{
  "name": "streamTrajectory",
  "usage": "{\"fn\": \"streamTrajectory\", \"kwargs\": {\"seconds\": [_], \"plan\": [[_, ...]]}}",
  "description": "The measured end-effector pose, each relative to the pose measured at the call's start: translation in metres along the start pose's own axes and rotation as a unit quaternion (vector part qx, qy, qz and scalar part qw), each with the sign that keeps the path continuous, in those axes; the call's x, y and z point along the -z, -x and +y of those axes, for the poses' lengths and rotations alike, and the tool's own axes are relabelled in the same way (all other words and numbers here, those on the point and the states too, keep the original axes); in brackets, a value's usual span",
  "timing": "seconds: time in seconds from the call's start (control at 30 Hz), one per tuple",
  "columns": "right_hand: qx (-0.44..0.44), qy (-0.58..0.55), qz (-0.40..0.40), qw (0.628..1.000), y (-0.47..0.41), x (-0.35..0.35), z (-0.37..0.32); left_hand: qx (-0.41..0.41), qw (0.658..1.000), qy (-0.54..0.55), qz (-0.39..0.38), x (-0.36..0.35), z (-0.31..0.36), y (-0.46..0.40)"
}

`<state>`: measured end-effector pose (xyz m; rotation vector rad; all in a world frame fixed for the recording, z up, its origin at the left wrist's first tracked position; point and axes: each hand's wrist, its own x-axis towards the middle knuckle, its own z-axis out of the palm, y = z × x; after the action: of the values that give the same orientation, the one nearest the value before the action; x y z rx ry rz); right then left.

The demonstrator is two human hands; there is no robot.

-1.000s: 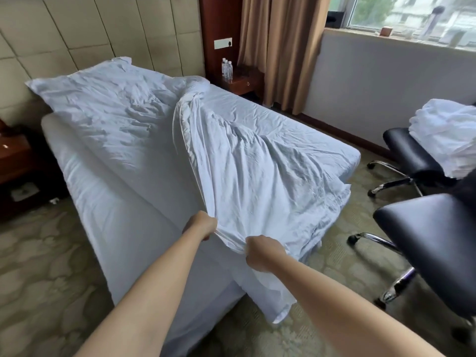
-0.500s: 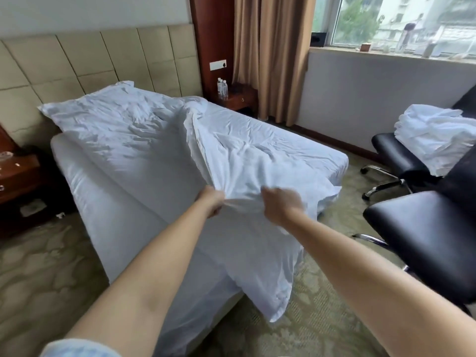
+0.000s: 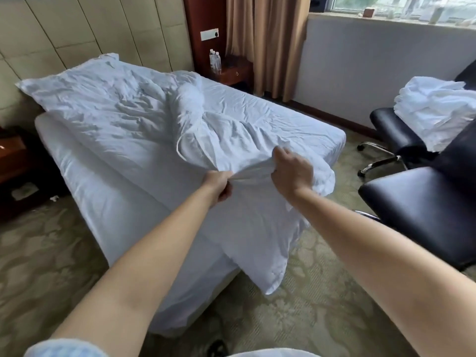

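A white duvet cover (image 3: 247, 140) lies bunched on a single bed (image 3: 108, 191), with one corner hanging off the foot end toward the carpet. My left hand (image 3: 219, 185) grips a gathered edge of the cover near the bed's foot. My right hand (image 3: 291, 173) is just to the right of it, fingers curled over a raised fold of the same cover. A white pillow (image 3: 85, 94) lies at the head of the bed.
Two black office chairs (image 3: 425, 210) stand to the right; the far one carries a pile of white linen (image 3: 435, 106). A dark nightstand (image 3: 15, 171) is at the left. Water bottles (image 3: 215, 61) stand on a wooden stand by the brown curtain (image 3: 265, 42). Patterned carpet surrounds the bed.
Both hands have lifted the cover's edge and carried it farther onto the bed. The right hand moved up and over the fold, and the long raised ridge of fabric has collapsed.
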<state>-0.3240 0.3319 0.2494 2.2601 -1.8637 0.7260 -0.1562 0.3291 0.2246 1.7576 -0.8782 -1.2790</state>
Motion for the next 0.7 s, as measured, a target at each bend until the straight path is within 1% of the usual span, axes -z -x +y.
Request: {"fn": "streamTrajectory", "kwargs": {"seconds": [0.03, 0.07, 0.1, 0.13, 0.17, 0.2, 0.23, 0.27, 0.3, 0.33, 0.4, 0.43, 0.47, 0.5, 0.53, 0.57, 0.6, 0.63, 0.67, 0.7], "plan": [[0.005, -0.025, 0.054, 0.998, 0.002, 0.001, 0.004, -0.001, 1.000, 0.029, 0.001, -0.004, 0.003, -0.001], [0.002, -0.038, 0.062, 0.997, 0.010, -0.003, 0.009, 0.007, 0.999, 0.036, -0.001, -0.005, -0.002, -0.001], [-0.008, -0.039, 0.003, 0.999, 0.025, -0.012, 0.015, 0.022, 1.000, 0.019, 0.003, -0.007, -0.022, -0.004], [-0.024, -0.020, -0.129, 0.991, 0.046, -0.026, 0.020, 0.045, 0.999, -0.023, 0.010, -0.008, -0.052, -0.007], [-0.031, 0.008, -0.296, 0.955, 0.073, -0.041, 0.023, 0.080, 0.994, -0.075, 0.013, -0.009, -0.088, -0.006], [-0.022, 0.018, -0.433, 0.901, 0.101, -0.057, 0.023, 0.121, 0.986, -0.115, 0.015, -0.007, -0.123, 0.001], [-0.015, 0.012, -0.514, 0.858, 0.126, -0.071, 0.021, 0.167, 0.978, -0.126, 0.009, -0.004, -0.152, 0.010], [-0.011, 0.005, -0.545, 0.839, 0.140, -0.080, 0.016, 0.204, 0.972, -0.119, -0.002, 0.001, -0.167, 0.018], [-0.007, -0.002, -0.544, 0.839, 0.142, -0.084, 0.011, 0.219, 0.969, -0.114, -0.010, 0.008, -0.170, 0.022], [0.002, 0.003, -0.526, 0.851, 0.134, -0.084, 0.006, 0.217, 0.969, -0.115, -0.020, 0.014, -0.163, 0.025], [-0.010, 0.003, -0.444, 0.896, 0.103, -0.077, -0.001, 0.187, 0.975, -0.112, -0.033, 0.023, -0.136, 0.014], [-0.029, -0.014, -0.373, 0.927, 0.083, -0.069, -0.003, 0.167, 0.980, -0.104, -0.035, 0.026, -0.115, 0.006], [-0.048, -0.032, -0.285, 0.957, 0.063, -0.060, -0.004, 0.143, 0.986, -0.081, -0.028, 0.026, -0.092, 0.003], [-0.057, -0.058, -0.168, 0.982, 0.050, -0.052, -0.008, 0.118, 0.992, -0.044, -0.022, 0.024, -0.072, -0.002], [-0.044, -0.084, -0.035, 0.995, 0.043, -0.046, -0.010, 0.092, 0.996, 0.007, -0.015, 0.020, -0.056, -0.003], [-0.021, -0.104, 0.076, 0.991, 0.043, -0.042, -0.009, 0.068, 0.996, 0.060, -0.018, 0.017, -0.049, -0.003], [-0.012, -0.114, 0.116, 0.987, 0.049, -0.039, -0.006, 0.058, 0.993, 0.100, -0.023, 0.014, -0.047, 0.001], [-0.020, -0.109, 0.066, 0.992, 0.060, -0.043, 0.001, 0.063, 0.991, 0.119, -0.025, 0.010, -0.057, 0.003], [-0.037, -0.087, -0.071, 0.993, 0.078, -0.051, 0.009, 0.086, 0.991, 0.102, -0.029, 0.006, -0.078, 0.006], [-0.044, -0.048, -0.260, 0.963, 0.101, -0.060, 0.016, 0.123, 0.990, 0.055, -0.036, 0.003, -0.110, 0.012]]}}
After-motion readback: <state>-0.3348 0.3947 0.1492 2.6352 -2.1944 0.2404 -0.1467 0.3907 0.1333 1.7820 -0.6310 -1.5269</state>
